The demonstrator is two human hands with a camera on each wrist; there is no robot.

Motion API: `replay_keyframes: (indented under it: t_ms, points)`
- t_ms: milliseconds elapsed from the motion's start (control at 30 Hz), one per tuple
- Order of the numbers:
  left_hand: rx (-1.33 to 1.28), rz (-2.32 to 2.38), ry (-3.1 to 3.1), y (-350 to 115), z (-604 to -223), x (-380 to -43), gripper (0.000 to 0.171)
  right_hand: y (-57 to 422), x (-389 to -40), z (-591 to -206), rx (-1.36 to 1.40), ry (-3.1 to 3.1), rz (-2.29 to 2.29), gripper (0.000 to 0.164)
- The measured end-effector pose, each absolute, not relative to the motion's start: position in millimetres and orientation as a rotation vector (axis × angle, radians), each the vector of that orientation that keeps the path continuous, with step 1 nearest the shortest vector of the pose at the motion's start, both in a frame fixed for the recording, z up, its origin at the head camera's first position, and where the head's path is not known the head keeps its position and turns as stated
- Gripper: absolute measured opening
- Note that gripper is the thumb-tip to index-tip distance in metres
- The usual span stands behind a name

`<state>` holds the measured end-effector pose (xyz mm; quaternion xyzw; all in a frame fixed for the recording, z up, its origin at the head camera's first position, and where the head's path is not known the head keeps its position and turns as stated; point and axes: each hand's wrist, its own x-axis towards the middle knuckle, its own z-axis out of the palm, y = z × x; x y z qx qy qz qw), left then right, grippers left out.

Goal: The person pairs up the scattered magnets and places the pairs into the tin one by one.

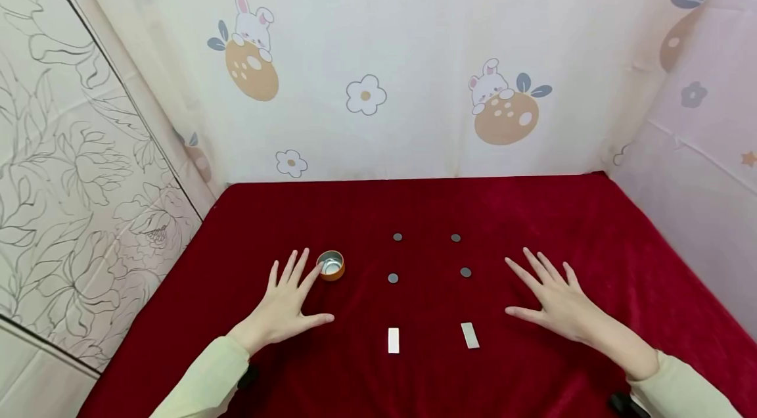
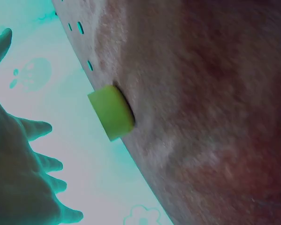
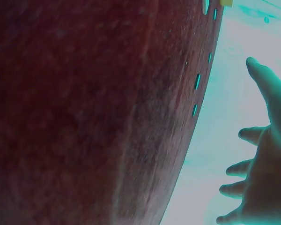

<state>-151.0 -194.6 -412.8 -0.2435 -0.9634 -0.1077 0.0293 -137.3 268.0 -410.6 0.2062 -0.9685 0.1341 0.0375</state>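
My left hand (image 1: pixel 282 313) is spread with straight fingers over the left of the table and holds nothing. Its index fingertip overlaps the rim of a small round orange tin (image 1: pixel 331 275) in the head view; the left wrist view shows the tin (image 2: pixel 113 113) apart from the fingers. My right hand (image 1: pixel 558 306), also spread and holding nothing, is over the right side. Between the hands lie several dark round discs, such as the near left disc (image 1: pixel 393 278) and near right disc (image 1: pixel 466 272). Closer to me are a white rectangular strip (image 1: pixel 393 340) and a greyish, slightly turned strip (image 1: pixel 470 335).
A dark red velvet cloth (image 1: pixel 426 208) covers the table. Behind it hangs a pale curtain (image 1: pixel 414 142) with rabbit and flower prints. A floral-patterned panel (image 1: pixel 77 162) borders the left side, and a pale cloth wall (image 1: pixel 698 194) the right.
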Motion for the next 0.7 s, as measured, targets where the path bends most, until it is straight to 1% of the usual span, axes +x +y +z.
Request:
replay_keyframes:
  t_ms: [433,700]
  points:
    - [-0.966,-0.371,-2.885,-174,-414,-153,0.076,245,-136,-412,0.784,-2.971,0.579,0.073]
    - [-1.048,-0.501,-2.921,-160,-411,-151,0.069,232,-135,-412,0.855,-2.974,0.666,0.072]
